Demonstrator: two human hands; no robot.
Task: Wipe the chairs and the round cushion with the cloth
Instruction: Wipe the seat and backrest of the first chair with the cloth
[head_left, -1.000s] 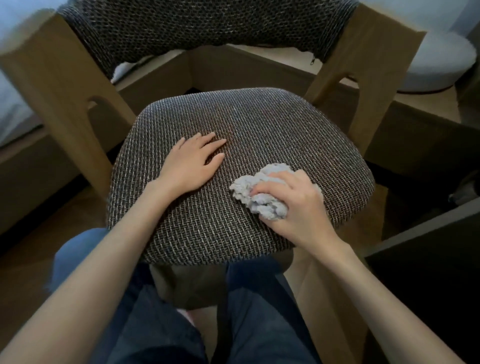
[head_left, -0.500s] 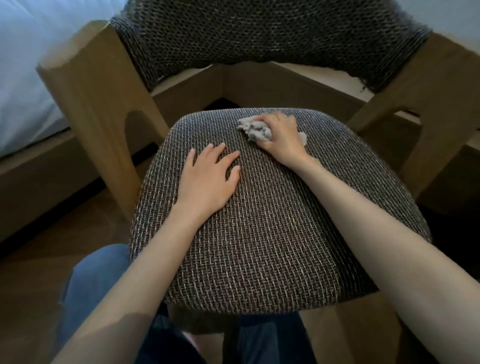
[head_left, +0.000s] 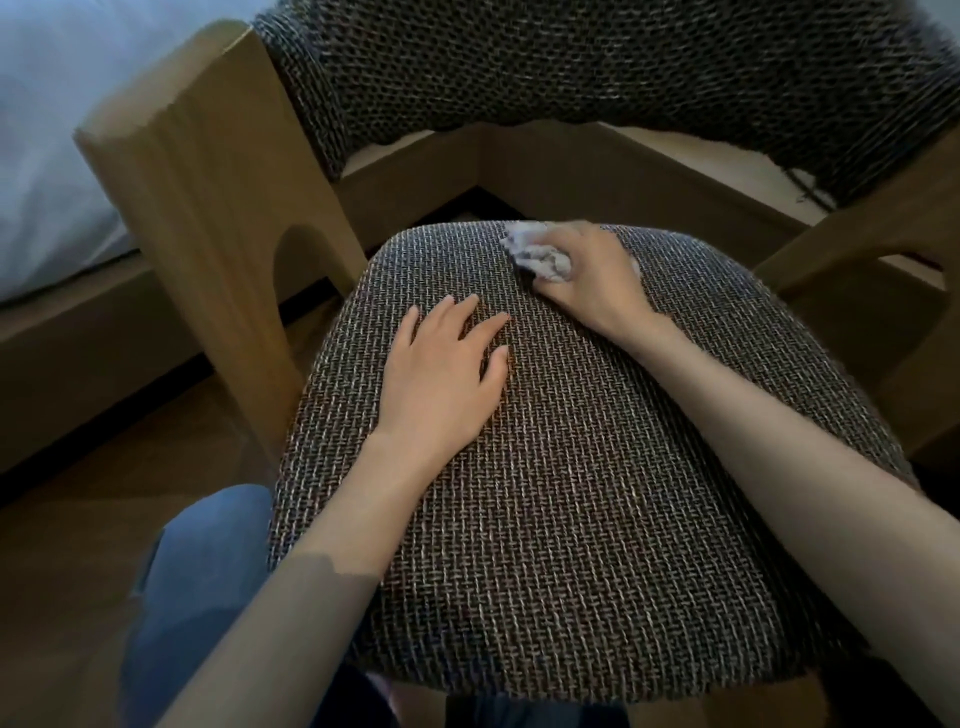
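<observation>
Right hand (head_left: 587, 275) is gripping the bunched cloth (head_left: 540, 254), pressing it at the seat's (head_left: 571, 493) far edge, cloth poking out past the fingers; left hand (head_left: 441, 379) is lying flat, fingers spread, mid-seat, holding nothing; chair backrest (head_left: 571, 67) is curving beyond

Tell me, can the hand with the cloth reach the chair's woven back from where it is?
Probably yes. The right hand presses the cloth at the seat's far edge, just below the backrest, with only open air between them.
</observation>
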